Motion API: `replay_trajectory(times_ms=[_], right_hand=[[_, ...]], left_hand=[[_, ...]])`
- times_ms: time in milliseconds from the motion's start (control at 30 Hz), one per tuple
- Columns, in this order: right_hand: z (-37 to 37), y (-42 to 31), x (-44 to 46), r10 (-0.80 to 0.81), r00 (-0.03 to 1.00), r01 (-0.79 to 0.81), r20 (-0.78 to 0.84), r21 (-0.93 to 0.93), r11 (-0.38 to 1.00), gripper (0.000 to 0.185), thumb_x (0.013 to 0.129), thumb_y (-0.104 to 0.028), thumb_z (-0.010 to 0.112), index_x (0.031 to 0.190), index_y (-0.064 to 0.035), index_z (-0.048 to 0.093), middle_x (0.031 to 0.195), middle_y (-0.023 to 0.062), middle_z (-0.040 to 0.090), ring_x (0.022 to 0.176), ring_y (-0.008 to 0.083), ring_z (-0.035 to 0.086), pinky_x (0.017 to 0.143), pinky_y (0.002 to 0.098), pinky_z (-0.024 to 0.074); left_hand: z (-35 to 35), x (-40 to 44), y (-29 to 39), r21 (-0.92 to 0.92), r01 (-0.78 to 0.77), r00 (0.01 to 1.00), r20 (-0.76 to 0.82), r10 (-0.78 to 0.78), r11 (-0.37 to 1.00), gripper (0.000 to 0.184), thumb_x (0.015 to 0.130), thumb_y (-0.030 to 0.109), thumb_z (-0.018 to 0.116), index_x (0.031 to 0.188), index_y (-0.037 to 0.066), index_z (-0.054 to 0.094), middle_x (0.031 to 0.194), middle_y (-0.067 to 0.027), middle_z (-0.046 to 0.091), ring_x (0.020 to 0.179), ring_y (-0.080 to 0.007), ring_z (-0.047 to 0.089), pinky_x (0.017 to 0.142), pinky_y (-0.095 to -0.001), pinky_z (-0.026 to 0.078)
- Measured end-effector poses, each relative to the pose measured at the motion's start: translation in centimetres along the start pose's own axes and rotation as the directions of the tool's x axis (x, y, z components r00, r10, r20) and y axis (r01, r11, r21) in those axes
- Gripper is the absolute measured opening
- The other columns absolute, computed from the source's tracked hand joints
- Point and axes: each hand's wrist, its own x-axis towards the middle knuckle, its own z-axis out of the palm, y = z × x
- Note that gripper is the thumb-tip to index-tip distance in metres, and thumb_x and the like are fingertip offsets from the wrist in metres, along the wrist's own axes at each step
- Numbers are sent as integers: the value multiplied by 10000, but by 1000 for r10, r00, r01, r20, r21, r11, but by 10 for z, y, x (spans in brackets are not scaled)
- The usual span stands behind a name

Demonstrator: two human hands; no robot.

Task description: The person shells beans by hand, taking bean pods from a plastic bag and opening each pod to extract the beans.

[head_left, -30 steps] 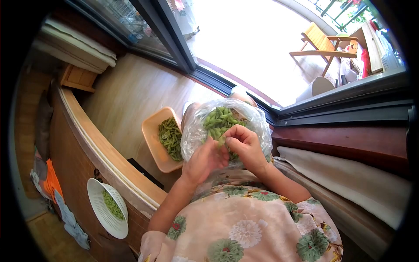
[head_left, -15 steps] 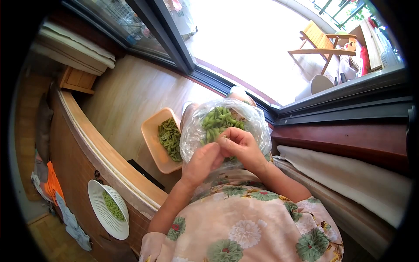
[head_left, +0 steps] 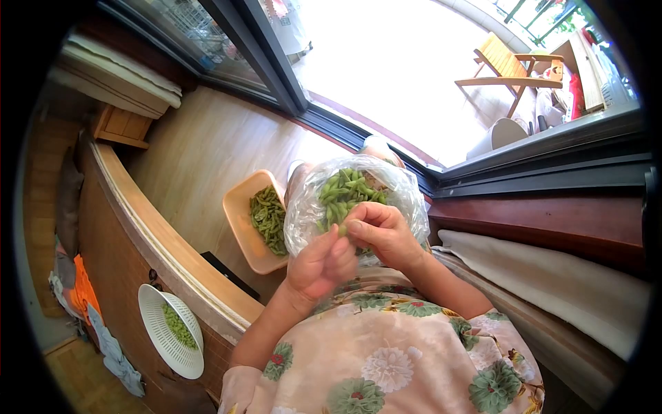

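A green pod [head_left: 343,230] was held just above the near part of a clear plastic bag [head_left: 301,214]. It was pinched by the right hand [head_left: 381,234], whose thumb and forefinger were brought together on it. The pod was also met by the thumb side of the left hand [head_left: 321,263], whose fingers were curled and slightly blurred; whether it was clamped there could not be told. The two hands were held close together at the fingertips.

The bag was spread open on the lap, beyond a floral shirt [head_left: 386,352], and a heap of green pods [head_left: 345,190] was contained in it. To the left of the bag, an orange basin [head_left: 238,200] was set on the floor [head_left: 189,148], with darker pods [head_left: 267,222] piled inside. At the near left, a white colander [head_left: 153,337], tilted, was placed on a brown surface [head_left: 121,238], and shelled beans [head_left: 179,326] were gathered in it. At the far right, a wooden chair [head_left: 505,58] was seen past the door frame [head_left: 276,76].
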Motion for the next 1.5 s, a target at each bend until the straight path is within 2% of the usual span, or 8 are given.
replay_trajectory(times_ms=[167,233,367,667,867,1067,1167,1500], right_hand=[[2,0,0,1,1000,-1,0,56,998,96,903,-127,615,857,-43,616,760,-35,579,680,38,504,610,191,412],[6,-3,-1,-11,1000,13,-19,111,994,97,900,-128,615,852,-44,614,756,-35,577,674,38,500,605,190,408],[3,-2,0,-16,990,11,-137,-43,999,96,893,-129,617,852,-42,614,754,-43,570,677,31,496,595,185,400],[9,-8,-1,9,992,-24,-124,-118,993,87,891,-121,609,884,-34,610,773,-51,560,682,12,477,585,165,379],[6,-4,-1,32,993,-50,-112,-157,986,126,913,-156,595,916,-31,597,781,-34,570,672,18,476,580,168,376],[4,-5,0,26,999,-27,-24,-44,999,105,932,-136,562,922,-33,582,785,-25,586,661,22,475,576,173,375],[5,-6,-1,26,999,-28,-30,-43,999,102,931,-132,563,919,-32,583,788,-21,590,671,25,487,583,173,381],[8,-7,-3,-12,992,-3,-125,-118,993,106,909,-108,593,884,-5,602,821,1,606,741,62,561,674,209,474]], left_hand=[[-4,1,1,-53,23,997,80,-19,998,401,1001,399,388,728,122,486,565,41,372,503,-97,328,478,-231,256],[5,1,1,367,-81,976,-160,149,927,411,1005,409,373,777,110,540,575,41,391,504,-88,328,497,-227,277],[4,2,0,948,-139,792,-66,607,286,324,983,345,481,918,52,606,635,18,502,552,-95,431,534,-236,361],[12,1,7,892,34,772,263,579,-451,145,853,164,625,864,39,552,757,-153,596,704,-363,562,618,-421,456],[7,6,3,939,3,769,217,601,-344,187,906,219,562,852,42,535,723,-164,555,670,-346,551,622,-426,446],[-1,3,2,752,-140,907,-163,388,644,295,996,301,469,831,59,504,662,37,392,570,-51,329,513,-201,280],[0,1,4,554,-118,947,-187,261,824,283,992,302,477,843,63,511,658,42,387,560,-52,316,508,-202,264],[9,2,7,967,-3,879,-118,462,253,271,979,229,463,903,11,604,767,25,547,721,-44,475,633,-234,408]])
